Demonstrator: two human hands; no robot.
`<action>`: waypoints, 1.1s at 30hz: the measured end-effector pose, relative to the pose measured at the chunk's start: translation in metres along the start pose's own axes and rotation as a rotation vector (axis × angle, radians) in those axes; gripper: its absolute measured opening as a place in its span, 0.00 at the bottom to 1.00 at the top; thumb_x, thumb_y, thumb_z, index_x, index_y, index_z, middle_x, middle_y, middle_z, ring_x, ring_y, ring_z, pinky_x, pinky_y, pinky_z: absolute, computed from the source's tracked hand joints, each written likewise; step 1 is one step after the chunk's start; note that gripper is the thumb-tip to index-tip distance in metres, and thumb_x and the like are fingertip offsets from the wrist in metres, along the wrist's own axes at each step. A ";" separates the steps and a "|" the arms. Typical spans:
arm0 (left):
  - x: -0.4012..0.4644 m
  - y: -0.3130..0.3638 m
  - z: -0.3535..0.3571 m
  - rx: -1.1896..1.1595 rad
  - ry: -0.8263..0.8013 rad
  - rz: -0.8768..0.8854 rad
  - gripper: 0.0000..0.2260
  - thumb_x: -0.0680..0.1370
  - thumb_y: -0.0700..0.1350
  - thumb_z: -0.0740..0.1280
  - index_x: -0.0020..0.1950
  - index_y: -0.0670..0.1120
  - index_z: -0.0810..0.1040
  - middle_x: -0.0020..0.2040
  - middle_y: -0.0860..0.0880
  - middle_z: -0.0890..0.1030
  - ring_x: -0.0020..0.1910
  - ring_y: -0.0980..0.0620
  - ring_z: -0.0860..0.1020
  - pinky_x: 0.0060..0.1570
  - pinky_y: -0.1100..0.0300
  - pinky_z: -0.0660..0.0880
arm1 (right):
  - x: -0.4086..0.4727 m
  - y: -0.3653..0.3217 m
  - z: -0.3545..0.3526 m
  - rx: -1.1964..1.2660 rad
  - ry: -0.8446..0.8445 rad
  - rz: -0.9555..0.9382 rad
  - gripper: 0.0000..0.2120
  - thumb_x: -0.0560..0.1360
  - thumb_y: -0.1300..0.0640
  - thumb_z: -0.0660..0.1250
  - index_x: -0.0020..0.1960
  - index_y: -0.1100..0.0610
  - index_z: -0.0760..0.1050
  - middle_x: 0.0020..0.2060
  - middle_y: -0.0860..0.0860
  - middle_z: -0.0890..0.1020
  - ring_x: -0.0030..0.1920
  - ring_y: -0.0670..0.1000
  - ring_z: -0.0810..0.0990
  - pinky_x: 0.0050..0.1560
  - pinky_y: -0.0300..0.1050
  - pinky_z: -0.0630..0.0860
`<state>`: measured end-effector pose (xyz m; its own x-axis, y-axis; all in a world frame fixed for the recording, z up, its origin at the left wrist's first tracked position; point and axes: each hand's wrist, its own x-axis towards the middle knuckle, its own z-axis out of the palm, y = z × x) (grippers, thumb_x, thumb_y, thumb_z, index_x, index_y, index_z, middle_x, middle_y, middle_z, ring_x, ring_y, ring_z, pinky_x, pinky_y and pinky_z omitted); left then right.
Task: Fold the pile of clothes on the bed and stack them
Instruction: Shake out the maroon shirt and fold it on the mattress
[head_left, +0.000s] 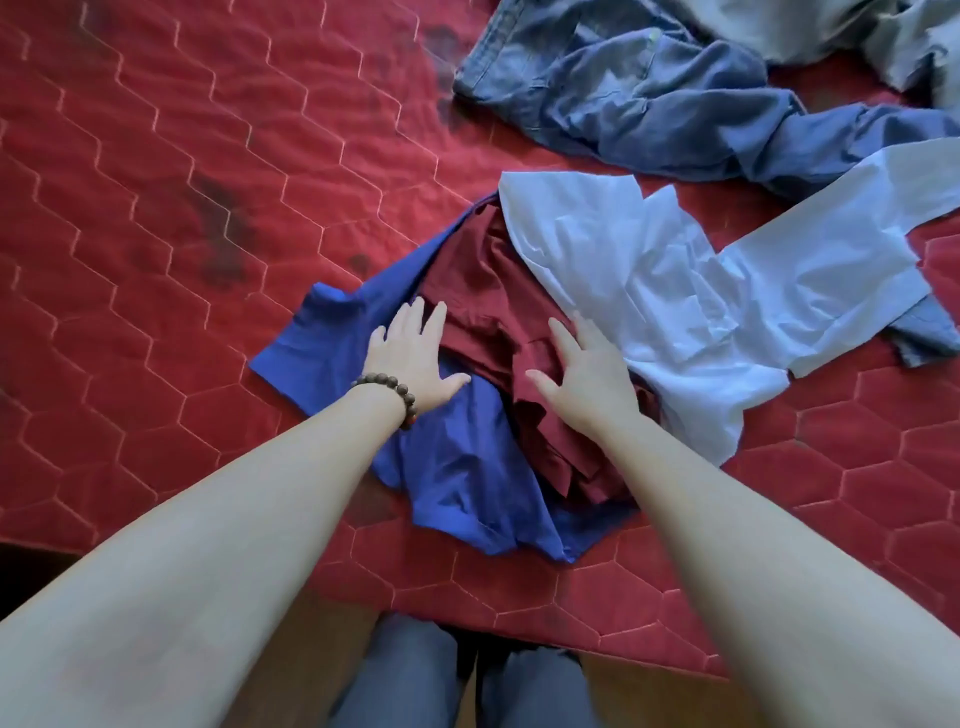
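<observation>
One view only, head cam on me, wide-angle, pitched steeply down and forward over the bed (156, 208). Close range: my forearms come in from the lower corners and meet mid-frame, left hand (410, 364), right hand (587, 379). My knees sit at bottom centre, bed edge just above them. Bed fills the rest up to the top edge. Straight lines bow near the borders.

No writing can be read anywhere in the head view; the clothes (649, 270) show plain cloth only — no label, brand or number. The red bed cover (182, 208) carries just stitched hexagon lines — not lettering.
</observation>
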<state>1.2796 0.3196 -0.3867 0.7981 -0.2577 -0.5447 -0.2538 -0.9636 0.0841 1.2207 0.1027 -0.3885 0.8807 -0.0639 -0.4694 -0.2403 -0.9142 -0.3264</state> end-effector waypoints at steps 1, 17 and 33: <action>0.011 -0.004 0.009 0.002 0.006 -0.005 0.43 0.74 0.65 0.63 0.80 0.48 0.45 0.80 0.44 0.47 0.78 0.47 0.47 0.74 0.47 0.54 | 0.014 -0.005 0.011 -0.010 0.002 -0.022 0.37 0.76 0.40 0.63 0.79 0.51 0.53 0.78 0.56 0.52 0.77 0.55 0.51 0.76 0.54 0.52; 0.042 -0.006 -0.009 -0.393 0.190 0.104 0.42 0.75 0.57 0.69 0.79 0.43 0.51 0.79 0.43 0.53 0.78 0.48 0.51 0.76 0.51 0.53 | 0.071 -0.026 -0.015 0.442 0.250 -0.082 0.08 0.78 0.60 0.62 0.52 0.56 0.79 0.42 0.55 0.83 0.44 0.57 0.80 0.47 0.52 0.75; -0.114 0.119 -0.351 -0.820 0.707 0.431 0.05 0.78 0.37 0.61 0.48 0.39 0.75 0.37 0.44 0.77 0.37 0.46 0.74 0.38 0.58 0.65 | -0.127 -0.112 -0.430 0.367 0.699 -0.483 0.06 0.77 0.62 0.63 0.49 0.58 0.79 0.40 0.43 0.79 0.42 0.38 0.76 0.47 0.27 0.68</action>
<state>1.3498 0.2095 -0.0218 0.9242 -0.3081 0.2259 -0.3554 -0.4764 0.8042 1.3112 0.0411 0.0608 0.9364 -0.0452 0.3481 0.2077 -0.7281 -0.6532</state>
